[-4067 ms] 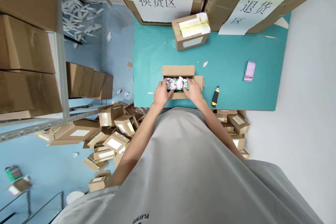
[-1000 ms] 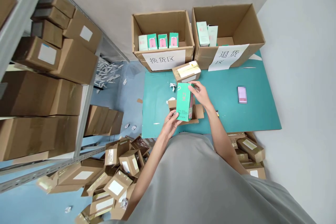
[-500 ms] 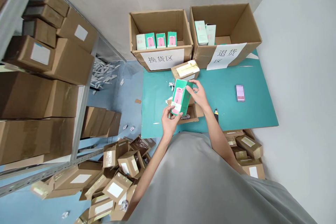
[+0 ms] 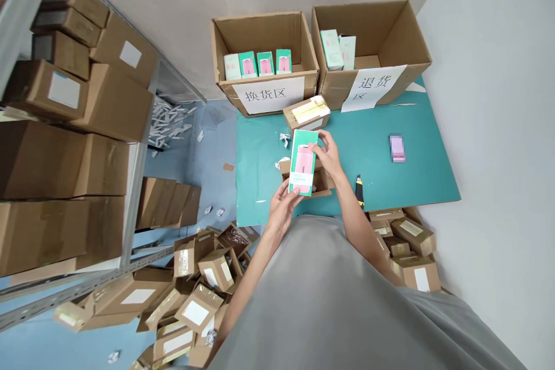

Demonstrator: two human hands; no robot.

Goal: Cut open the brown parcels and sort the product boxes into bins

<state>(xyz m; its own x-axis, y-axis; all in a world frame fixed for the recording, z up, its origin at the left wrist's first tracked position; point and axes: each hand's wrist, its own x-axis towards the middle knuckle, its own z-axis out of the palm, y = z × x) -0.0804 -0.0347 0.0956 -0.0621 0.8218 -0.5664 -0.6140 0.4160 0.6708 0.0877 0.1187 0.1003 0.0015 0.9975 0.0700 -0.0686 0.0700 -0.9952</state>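
Observation:
A green and white product box [image 4: 303,163] with a pink bottle-like picture on its front is held up over the table between both hands. My left hand [image 4: 282,203] grips its lower left corner, thumb on the front face. At the upper right edge, my right hand [image 4: 326,153] pinches it with fingers curled over the side. Beneath it lies an opened cardboard carton [image 4: 321,184], mostly hidden by the box. A closed, taped carton [image 4: 307,111] sits just behind, and crumpled paper [image 4: 284,139] lies to the left.
Two large labelled cartons stand at the back: the left one [image 4: 264,78] holds several similar boxes, the right one [image 4: 390,58] two. On the green table [image 4: 416,185] are a utility knife [image 4: 359,191] and a pink-purple item [image 4: 396,148]. A loaded shelf [image 4: 141,185] and heaped cartons [image 4: 195,309] are left.
The product box has turned so its printed front faces me and its side no longer shows. Both hands have shifted slightly with it and keep their hold.

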